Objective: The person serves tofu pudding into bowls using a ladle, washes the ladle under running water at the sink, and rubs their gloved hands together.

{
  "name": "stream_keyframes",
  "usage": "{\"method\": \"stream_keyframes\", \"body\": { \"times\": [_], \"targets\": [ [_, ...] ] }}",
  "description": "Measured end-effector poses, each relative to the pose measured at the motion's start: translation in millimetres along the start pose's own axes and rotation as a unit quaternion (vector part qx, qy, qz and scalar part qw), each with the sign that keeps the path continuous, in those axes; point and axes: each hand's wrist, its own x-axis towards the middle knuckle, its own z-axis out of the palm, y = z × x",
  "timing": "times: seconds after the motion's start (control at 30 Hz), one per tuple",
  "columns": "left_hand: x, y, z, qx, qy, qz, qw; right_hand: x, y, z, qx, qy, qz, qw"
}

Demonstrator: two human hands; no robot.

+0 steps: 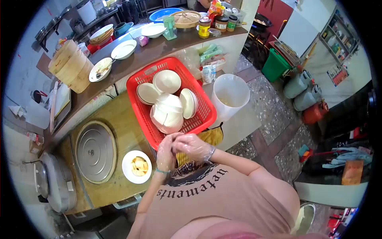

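My left hand (pixel 165 154) and my right hand (pixel 193 146) meet in front of my chest, at the near edge of a red plastic basket (pixel 201 104). Clear thin plastic gloves cover both. The fingers are bent and pressed together, the right hand's against the left's; anything between them is hidden. Inside the basket are stacked white bowls (pixel 166 113), more bowls (pixel 167 81) and small plates (pixel 188 103). To the left of my left hand, a white bowl (pixel 126 167) with food in brown sauce (pixel 139 166) stands on the wooden worktop (pixel 119 131).
A round metal lid (pixel 94 152) lies on the worktop at left, beside a large metal pot (pixel 59 183). Plates (pixel 123 49), a bamboo steamer (pixel 71 67) and jars (pixel 204 28) line the raised counter. A tall white bucket (pixel 230 95) stands right of the basket.
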Motion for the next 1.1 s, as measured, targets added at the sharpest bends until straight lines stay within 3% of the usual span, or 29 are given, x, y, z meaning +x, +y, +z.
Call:
{"method": "stream_keyframes", "body": {
  "times": [0.03, 0.1, 0.17, 0.23, 0.27, 0.3, 0.33, 0.37, 0.4, 0.43, 0.53, 0.67, 0.83, 0.93, 1.03, 1.1],
  "targets": [
    [5.9, -6.2, -3.7, -0.161, 0.047, -0.035, 0.985, 1.4, 0.0, -4.9, -0.002, 0.002, -0.007, 1.000],
    [8.2, -3.0, -8.7, -0.110, 0.023, -0.025, 0.993, 6.6, 4.1, -13.9, -0.027, 0.098, 0.017, 0.995],
    [8.6, 3.4, -9.5, -0.017, -0.016, -0.030, 0.999, 11.1, 9.2, -14.1, -0.022, 0.101, 0.005, 0.995],
    [7.6, 20.1, -5.3, 0.175, -0.083, -0.030, 0.981, 14.0, 12.8, -8.3, 0.129, -0.033, 0.086, 0.987],
    [11.9, 19.9, -0.3, 0.196, -0.081, 0.043, 0.976, 19.2, 16.1, -10.9, -0.004, -0.111, 0.089, 0.990],
    [8.0, 19.1, 4.9, 0.214, -0.079, 0.108, 0.968, 18.3, 20.3, -7.5, 0.001, -0.112, 0.094, 0.989],
    [5.3, 22.6, 4.8, 0.212, -0.078, 0.104, 0.969, 18.9, 22.8, -7.0, -0.020, -0.162, 0.102, 0.981],
    [6.4, 39.5, 7.4, 0.300, -0.174, -0.032, 0.938, 23.1, 18.2, -11.0, -0.045, -0.211, 0.106, 0.971],
    [3.2, 47.8, 7.1, 0.376, -0.264, -0.172, 0.871, 22.9, 10.4, -11.0, -0.120, -0.251, 0.054, 0.959],
    [3.9, 39.7, 9.1, 0.379, -0.292, -0.174, 0.861, 22.4, 6.7, -5.9, -0.117, -0.253, 0.055, 0.959],
    [17.5, -10.2, 8.4, 0.315, -0.205, 0.028, 0.926, 33.8, 4.8, 6.8, -0.270, -0.331, 0.005, 0.904],
    [27.2, -59.0, -4.9, 0.335, -0.180, 0.045, 0.924, 33.1, -7.5, 16.1, -0.328, -0.306, 0.027, 0.893],
    [21.7, -74.9, -28.9, 0.327, -0.170, 0.060, 0.928, 25.8, -5.9, 11.1, -0.189, -0.214, -0.042, 0.957],
    [13.3, -61.5, -44.7, 0.304, -0.181, 0.067, 0.933, 26.6, 19.9, 3.2, -0.157, -0.141, -0.098, 0.972],
    [7.6, -39.6, -48.7, 0.281, -0.183, 0.089, 0.938, 26.0, 3.8, -5.4, -0.120, -0.155, 0.005, 0.980],
    [3.5, 3.8, -34.1, 0.281, -0.187, 0.031, 0.941, 24.6, 10.3, -3.4, -0.122, -0.136, -0.019, 0.983]
  ]
}}
